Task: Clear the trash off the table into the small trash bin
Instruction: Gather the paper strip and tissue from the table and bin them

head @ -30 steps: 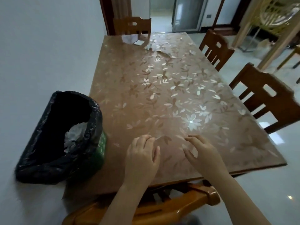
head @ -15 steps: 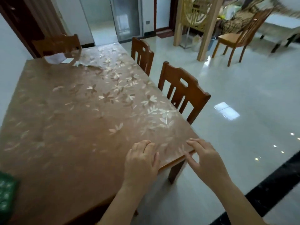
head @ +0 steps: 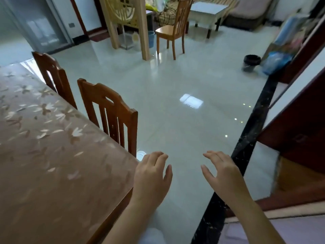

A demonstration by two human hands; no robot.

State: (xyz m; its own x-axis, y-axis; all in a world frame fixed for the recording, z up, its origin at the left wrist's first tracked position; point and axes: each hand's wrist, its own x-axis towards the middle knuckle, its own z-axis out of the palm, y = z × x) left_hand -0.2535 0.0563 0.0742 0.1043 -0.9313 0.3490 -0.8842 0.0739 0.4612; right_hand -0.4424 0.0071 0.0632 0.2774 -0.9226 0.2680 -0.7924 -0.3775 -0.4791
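The brown flower-patterned table (head: pixel 52 155) fills the left of the head view, and no trash shows on the part I can see. My left hand (head: pixel 151 178) hovers just past the table's near right corner, fingers apart, holding nothing. My right hand (head: pixel 223 176) hangs over the pale floor further right, also spread and empty. The green bin lined with a black bag is out of view.
Two wooden chairs (head: pixel 112 117) stand tucked against the table's right side. A black floor strip (head: pixel 246 147) runs diagonally past my right hand. A small dark bucket (head: pixel 250 62) and a blue bag (head: pixel 277 61) sit on the far floor; another chair (head: pixel 173 29) stands beyond.
The view has swung right, away from the table and the lined bin, which has left the frame. Both hands have gone from over the tabletop to over the floor, still empty.
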